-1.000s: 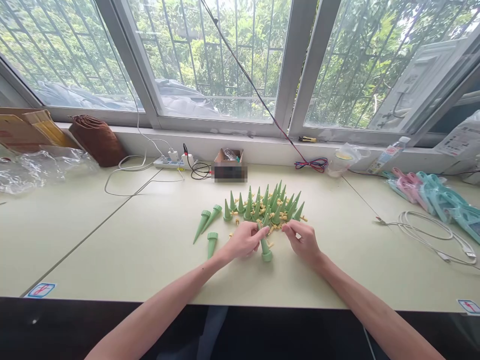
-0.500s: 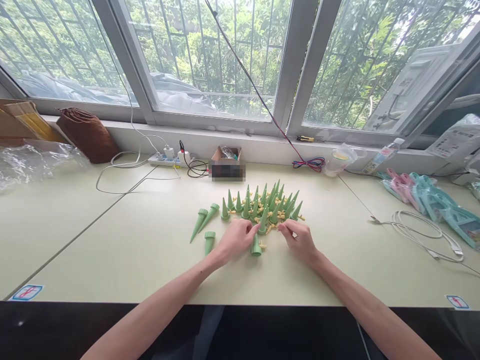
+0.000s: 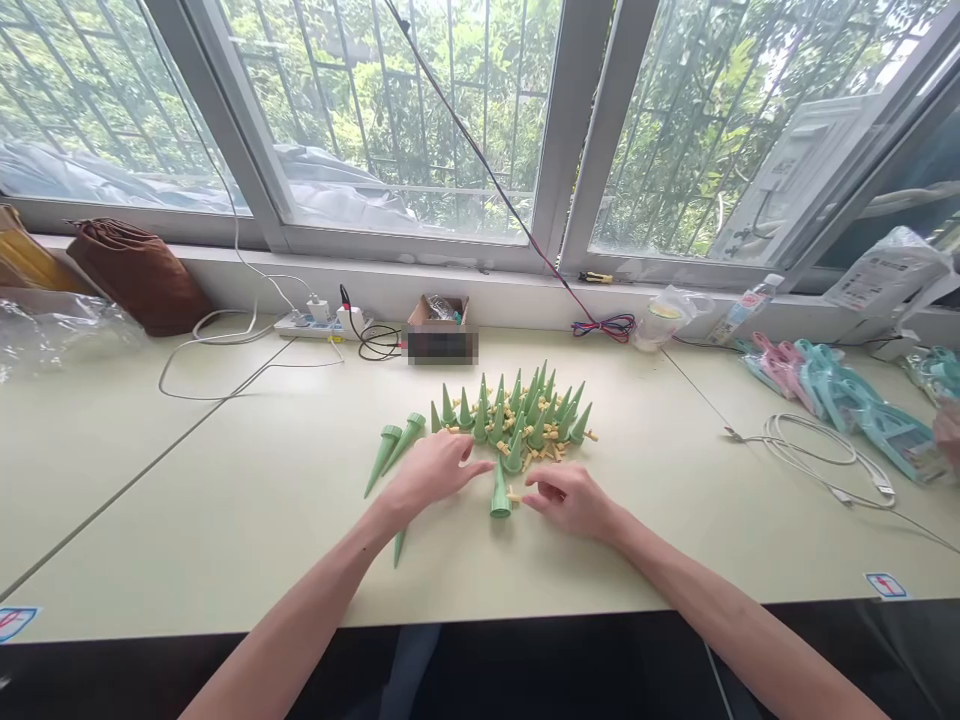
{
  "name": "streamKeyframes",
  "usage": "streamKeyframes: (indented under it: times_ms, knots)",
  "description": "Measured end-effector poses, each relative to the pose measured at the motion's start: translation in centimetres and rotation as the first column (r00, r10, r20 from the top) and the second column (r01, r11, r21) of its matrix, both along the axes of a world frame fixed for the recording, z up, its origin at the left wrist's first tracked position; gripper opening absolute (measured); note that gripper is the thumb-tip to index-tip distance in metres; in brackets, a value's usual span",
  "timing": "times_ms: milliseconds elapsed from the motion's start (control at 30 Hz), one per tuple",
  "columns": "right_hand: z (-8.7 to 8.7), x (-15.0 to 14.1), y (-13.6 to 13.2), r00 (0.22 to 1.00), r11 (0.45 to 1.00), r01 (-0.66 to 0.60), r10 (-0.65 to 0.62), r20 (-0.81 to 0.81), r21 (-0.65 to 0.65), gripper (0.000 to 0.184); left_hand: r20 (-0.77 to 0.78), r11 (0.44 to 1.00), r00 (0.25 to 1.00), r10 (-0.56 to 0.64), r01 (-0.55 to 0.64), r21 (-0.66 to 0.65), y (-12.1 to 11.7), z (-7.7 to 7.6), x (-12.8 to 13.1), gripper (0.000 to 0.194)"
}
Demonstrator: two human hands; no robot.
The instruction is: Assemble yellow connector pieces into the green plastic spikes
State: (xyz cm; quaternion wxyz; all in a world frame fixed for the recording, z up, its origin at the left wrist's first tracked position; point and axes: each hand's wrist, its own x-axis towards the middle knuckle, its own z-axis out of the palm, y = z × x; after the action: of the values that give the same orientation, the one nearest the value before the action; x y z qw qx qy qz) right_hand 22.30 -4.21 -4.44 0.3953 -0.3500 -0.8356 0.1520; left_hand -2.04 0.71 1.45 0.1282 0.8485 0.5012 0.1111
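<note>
A cluster of green plastic plant-watering spikes stands points up, with small yellow valves among them. At its near side, a green spike lies with its wide ribbed end toward me and a yellow valve at its side. My left hand is just left of this spike, thumb stretched out and fingers apart, holding nothing visible. On the other side, my right hand has its fingertips close to the valve, with thumb and bent forefinger apart. Two spikes lie left of the cluster. Under my left forearm another spike's tip shows.
Along the window sill are a power strip with cables, a small cardboard box and a coiled wire. To the right lie a white cable and bagged pink and turquoise items. A brown bundle sits at left.
My left hand has moved left, off the near spike, and its thumb has spread. The right hand has come down and left toward that spike's valve. The view has shifted slightly.
</note>
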Motion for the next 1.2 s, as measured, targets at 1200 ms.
streamKeyframes:
  times_ms: [1200]
  knots:
    - [0.4, -0.5, -0.5, 0.999, 0.999, -0.031, 0.032, -0.021, 0.028, 0.013, 0.452, 0.939, 0.823, -0.343, 0.289, 0.187, -3.3, -3.6, 3.8, 0.023]
